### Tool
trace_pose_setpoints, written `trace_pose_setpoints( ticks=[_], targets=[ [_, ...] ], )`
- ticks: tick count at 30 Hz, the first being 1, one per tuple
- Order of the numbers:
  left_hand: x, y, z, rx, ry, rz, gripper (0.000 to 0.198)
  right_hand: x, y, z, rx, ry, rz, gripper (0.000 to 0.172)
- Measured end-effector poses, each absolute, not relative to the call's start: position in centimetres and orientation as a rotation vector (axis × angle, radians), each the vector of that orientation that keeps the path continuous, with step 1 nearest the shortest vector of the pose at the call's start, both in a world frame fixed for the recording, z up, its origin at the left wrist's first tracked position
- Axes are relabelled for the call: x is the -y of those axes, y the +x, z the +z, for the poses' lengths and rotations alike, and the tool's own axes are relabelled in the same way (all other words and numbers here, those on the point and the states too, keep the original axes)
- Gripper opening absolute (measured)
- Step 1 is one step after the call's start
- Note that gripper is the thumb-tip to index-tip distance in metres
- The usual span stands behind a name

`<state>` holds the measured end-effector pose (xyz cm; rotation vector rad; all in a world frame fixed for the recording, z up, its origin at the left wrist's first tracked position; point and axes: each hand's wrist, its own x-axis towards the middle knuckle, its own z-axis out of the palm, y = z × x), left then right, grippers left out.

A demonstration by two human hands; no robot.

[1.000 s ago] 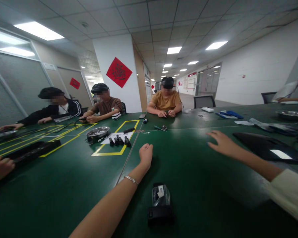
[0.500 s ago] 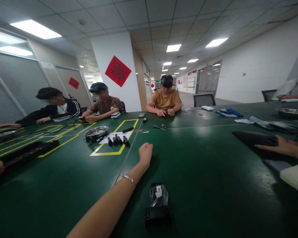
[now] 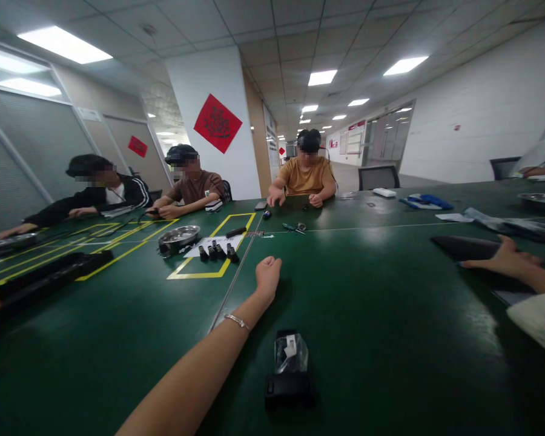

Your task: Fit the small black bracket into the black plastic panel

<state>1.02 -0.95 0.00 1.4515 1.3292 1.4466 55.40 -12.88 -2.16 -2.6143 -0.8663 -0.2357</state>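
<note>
My left hand (image 3: 267, 279) is closed in a fist over the middle of the green table (image 3: 372, 339), and nothing shows in it. A silver bracelet is on its wrist. Nearest to this arm, on its right, lies a black plastic device (image 3: 289, 387) with a small clear plastic bag (image 3: 291, 352) on its far part. The hand does not touch either of them. My right hand is out of view.
Several short black cylinders (image 3: 218, 252) stand on a white sheet beside a metal bowl (image 3: 180, 236). A long black tray (image 3: 49, 275) lies left. Pliers (image 3: 294, 227) lie further back. Co-workers sit around; one co-worker's hand (image 3: 504, 260) rests by a dark object at right.
My left fist keeps its place and shape. The view has shifted slightly. The co-worker opposite has lifted a hand and reached it toward a small black object on the table.
</note>
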Motion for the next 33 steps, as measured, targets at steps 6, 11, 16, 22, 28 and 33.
trace_pose_setpoints(
  ticks=[6, 11, 16, 22, 28, 33],
  targets=[
    [0.9, 1.0, -0.2, -1.286, 1.441, 1.441, 0.031, 12.3, 53.1, 0.3, 0.903, -2.654, -0.074, 0.083],
    [0.6, 0.9, -0.6, -1.288, 1.498, 1.403, 0.031, 11.0, 45.7, 4.2, 1.297, -2.609, -0.187, 0.079],
    [0.4, 0.9, -0.8, -1.285, 1.518, 1.408, 0.033, 12.3, 34.4, 4.5, 1.675, -2.286, -0.23, 0.078],
    [0.7, 0.9, -0.7, -1.277, 1.502, 1.388, 0.032, 16.8, 24.3, 2.9, 1.969, -1.867, -0.016, 0.058],
    [1.0, 1.1, -0.3, -1.293, 1.528, 1.394, 0.032, 18.8, 20.4, 3.3, 2.016, -1.796, 0.097, 0.053],
    [1.1, 1.2, -0.1, -1.29, 1.562, 1.404, 0.032, 20.8, 19.4, 3.1, 2.079, -1.802, 0.157, 0.055]
  ],
)
